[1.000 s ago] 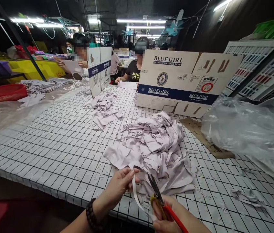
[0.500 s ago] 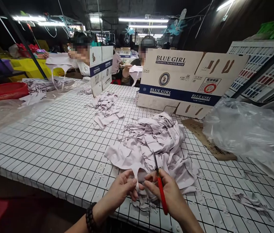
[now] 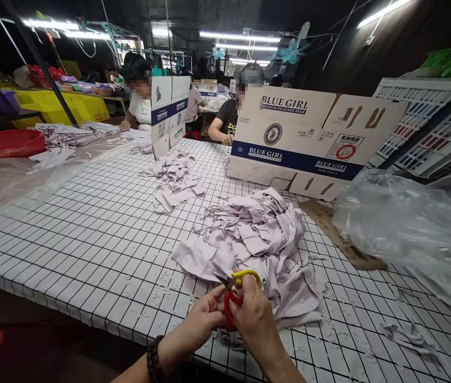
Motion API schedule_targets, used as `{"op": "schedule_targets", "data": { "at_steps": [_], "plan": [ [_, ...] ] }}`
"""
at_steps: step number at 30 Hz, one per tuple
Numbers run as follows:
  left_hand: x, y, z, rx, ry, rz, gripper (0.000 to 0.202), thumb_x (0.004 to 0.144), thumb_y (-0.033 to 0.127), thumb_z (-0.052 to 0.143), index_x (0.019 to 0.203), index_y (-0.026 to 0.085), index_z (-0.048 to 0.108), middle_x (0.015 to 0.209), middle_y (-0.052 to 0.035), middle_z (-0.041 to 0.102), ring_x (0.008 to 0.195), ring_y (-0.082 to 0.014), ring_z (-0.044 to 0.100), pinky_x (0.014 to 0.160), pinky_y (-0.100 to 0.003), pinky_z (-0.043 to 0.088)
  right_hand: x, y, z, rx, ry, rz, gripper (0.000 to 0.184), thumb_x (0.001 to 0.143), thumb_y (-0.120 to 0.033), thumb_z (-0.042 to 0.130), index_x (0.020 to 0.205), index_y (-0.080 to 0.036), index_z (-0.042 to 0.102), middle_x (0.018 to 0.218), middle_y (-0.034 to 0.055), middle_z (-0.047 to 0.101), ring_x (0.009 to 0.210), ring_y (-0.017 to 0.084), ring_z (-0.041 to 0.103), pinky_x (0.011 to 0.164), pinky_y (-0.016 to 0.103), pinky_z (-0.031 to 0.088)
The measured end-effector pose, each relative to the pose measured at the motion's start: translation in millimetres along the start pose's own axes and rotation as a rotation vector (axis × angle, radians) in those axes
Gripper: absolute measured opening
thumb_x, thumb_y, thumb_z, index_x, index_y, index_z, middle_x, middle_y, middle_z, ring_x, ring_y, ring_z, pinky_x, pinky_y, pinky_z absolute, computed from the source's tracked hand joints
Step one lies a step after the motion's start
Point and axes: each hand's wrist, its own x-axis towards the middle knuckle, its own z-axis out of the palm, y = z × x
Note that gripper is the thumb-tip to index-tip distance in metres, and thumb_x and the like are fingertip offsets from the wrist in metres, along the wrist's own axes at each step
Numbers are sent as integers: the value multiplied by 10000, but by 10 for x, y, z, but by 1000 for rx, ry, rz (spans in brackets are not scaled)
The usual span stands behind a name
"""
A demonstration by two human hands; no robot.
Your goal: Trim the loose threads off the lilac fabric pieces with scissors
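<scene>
My right hand (image 3: 255, 316) grips scissors (image 3: 246, 273) with one red and one yellow handle. Their short visible metal part points left, over the cloth by my left fingertips; the blade tips are hard to make out. With its fingers pinched together, my left hand (image 3: 203, 319) holds the near, narrow end of a pale lilac fabric piece (image 3: 203, 258). That held end is mostly hidden behind the scissors and fingers. Just beyond both hands lies a heaped pile of similar lilac fabric pieces (image 3: 261, 223).
Small scraps litter the white grid-patterned tablecloth (image 3: 101, 229). A smaller fabric heap (image 3: 175, 178) lies farther back. Cardboard panels (image 3: 289, 133) stand upright across the table, with co-workers behind. Clear plastic (image 3: 401, 213) and brown paper (image 3: 337, 234) lie right; a red basin (image 3: 8, 143) sits far left.
My right hand has turned and moved left, bringing the scissors from pointing away to the cloth at my left fingers. Two co-workers have lowered the fabric pieces they held up.
</scene>
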Motion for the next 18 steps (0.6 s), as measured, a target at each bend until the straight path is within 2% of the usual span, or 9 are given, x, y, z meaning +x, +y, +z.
{"op": "schedule_targets", "data": {
  "at_steps": [1, 3, 5, 7, 8, 10, 13, 15, 18],
  "plan": [
    [16, -36, -20, 80, 67, 35, 338, 683, 164, 647, 1019, 156, 609, 781, -33, 676, 728, -184, 637, 716, -297, 486, 27, 7, -10, -8, -20, -25, 100, 738, -165, 472, 753, -257, 437, 698, 43, 574, 658, 253, 574, 615, 360, 450],
    [53, -102, -90, 318, 315, 148, 286, 744, 231, 642, 1015, 161, 583, 888, -68, 659, 795, -209, 623, 751, -332, 495, 86, 9, -57, -9, -48, -42, 119, 739, -160, 466, 695, -258, 414, 633, 16, 544, 607, 227, 547, 593, 338, 432],
    [102, -129, -203, 595, 620, 328, 396, 760, 227, 636, 1137, 167, 529, 1101, -125, 604, 971, -257, 593, 863, -398, 477, 149, -4, -147, 11, -91, -4, 131, 754, -158, 467, 685, -254, 408, 591, -14, 517, 541, 187, 508, 530, 294, 402],
    [166, -89, -348, 829, 780, 483, 518, 749, 170, 619, 1249, 168, 482, 1315, -170, 479, 1204, -309, 479, 989, -463, 406, 210, -16, -270, 118, -194, 117, 124, 765, -177, 498, 695, -247, 423, 581, -38, 511, 506, 154, 485, 481, 254, 374],
    [201, -44, -422, 910, 779, 521, 514, 739, 142, 607, 1242, 168, 509, 1355, -172, 453, 1257, -322, 440, 1017, -474, 385, 239, -17, -337, 203, -262, 195, 108, 764, -189, 520, 710, -243, 444, 597, -41, 530, 506, 143, 489, 472, 241, 371],
    [273, 89, -554, 996, 687, 526, 386, 733, 113, 583, 1113, 176, 617, 1265, -147, 556, 1190, -312, 522, 983, -451, 427, 289, -4, -465, 366, -368, 331, 71, 747, -207, 564, 753, -230, 497, 671, -30, 595, 533, 134, 517, 480, 232, 383],
    [347, 345, -652, 1017, 612, 536, 151, 763, 147, 562, 859, 183, 673, 865, -66, 688, 810, -234, 656, 765, -362, 524, 327, 41, -606, 442, -365, 424, 88, 723, -224, 612, 786, -207, 555, 737, -4, 658, 584, 143, 563, 504, 234, 404],
    [354, 537, -633, 1029, 632, 590, 121, 792, 191, 543, 832, 181, 657, 729, -29, 659, 663, -201, 621, 644, -323, 518, 322, 59, -660, 456, -324, 471, 122, 717, -259, 652, 795, -196, 582, 746, 9, 677, 608, 156, 585, 508, 237, 413],
    [296, 882, -492, 1045, 702, 731, 158, 790, 204, 536, 912, 174, 632, 827, -41, 647, 758, -207, 606, 688, -330, 517, 272, 31, -693, 600, -287, 501, 256, 709, -364, 724, 844, -184, 601, 747, 27, 693, 624, 163, 598, 497, 232, 419]
  ]
}}
